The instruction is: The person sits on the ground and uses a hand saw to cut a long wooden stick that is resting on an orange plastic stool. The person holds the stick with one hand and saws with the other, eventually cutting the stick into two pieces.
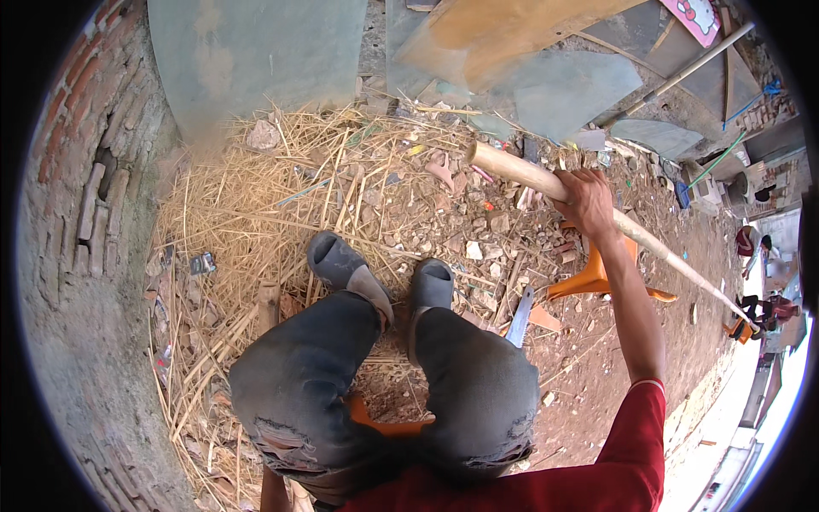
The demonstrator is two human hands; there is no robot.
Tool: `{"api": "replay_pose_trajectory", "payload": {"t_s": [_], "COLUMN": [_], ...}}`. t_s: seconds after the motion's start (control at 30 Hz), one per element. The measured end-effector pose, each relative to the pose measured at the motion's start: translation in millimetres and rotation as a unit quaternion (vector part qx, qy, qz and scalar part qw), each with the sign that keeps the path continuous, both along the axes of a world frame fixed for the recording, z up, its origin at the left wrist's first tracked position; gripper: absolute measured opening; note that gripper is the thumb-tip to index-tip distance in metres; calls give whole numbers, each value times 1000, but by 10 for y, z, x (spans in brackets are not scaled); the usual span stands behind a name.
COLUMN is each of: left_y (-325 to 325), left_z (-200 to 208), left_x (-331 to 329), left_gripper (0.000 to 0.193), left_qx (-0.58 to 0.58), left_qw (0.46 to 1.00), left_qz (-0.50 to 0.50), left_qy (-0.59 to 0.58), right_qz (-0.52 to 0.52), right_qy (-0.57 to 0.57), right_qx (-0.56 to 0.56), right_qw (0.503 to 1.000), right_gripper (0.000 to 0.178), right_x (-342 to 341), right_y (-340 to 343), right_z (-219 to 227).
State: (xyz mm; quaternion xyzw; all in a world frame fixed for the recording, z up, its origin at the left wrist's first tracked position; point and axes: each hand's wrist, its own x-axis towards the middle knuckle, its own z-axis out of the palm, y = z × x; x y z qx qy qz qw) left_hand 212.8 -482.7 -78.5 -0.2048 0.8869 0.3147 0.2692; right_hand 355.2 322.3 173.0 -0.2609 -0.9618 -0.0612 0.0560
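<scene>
The right grip (585, 201) is closed around the pale pole (657, 247), perhaps for steadying its length, while the left grip is unseen.

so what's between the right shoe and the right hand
In the head view, scattered rubble, including a pale chunk, lies between the right shoe and the right hand gripping the pole.

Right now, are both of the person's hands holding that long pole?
No, only the right hand grips the long pole; the left forearm shows at the lower edge, well away from it.
</scene>
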Motion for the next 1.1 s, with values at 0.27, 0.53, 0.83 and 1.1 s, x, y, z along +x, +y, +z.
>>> {"api": "replay_pose_trajectory", "payload": {"t_s": [0.27, 0.53, 0.83, 1.1], "left_y": [-207, -261, 27, 193], "left_z": [104, 48, -55, -49], "left_x": [-81, -138, -444, -548], "left_gripper": [35, 36, 38, 40], "left_qx": [13, 7, 20, 28], "left_qw": [1000, 1000, 999, 998], "left_qz": [-3, -3, -21, -48], "left_qy": [26, 18, 15, 18], "right_qz": [178, 241, 10, -500], "right_qy": [5, -17, 179, 526], "right_qx": [-63, -161, -512, -516], "right_qw": [982, 957, 840, 455], "right_gripper": [54, 40, 20, 75], "right_x": [-2621, -3482, -865, 880], "right_y": [-1186, -2013, -2150, -1176], "right_z": [-398, -1191, -1760, -2169]}}
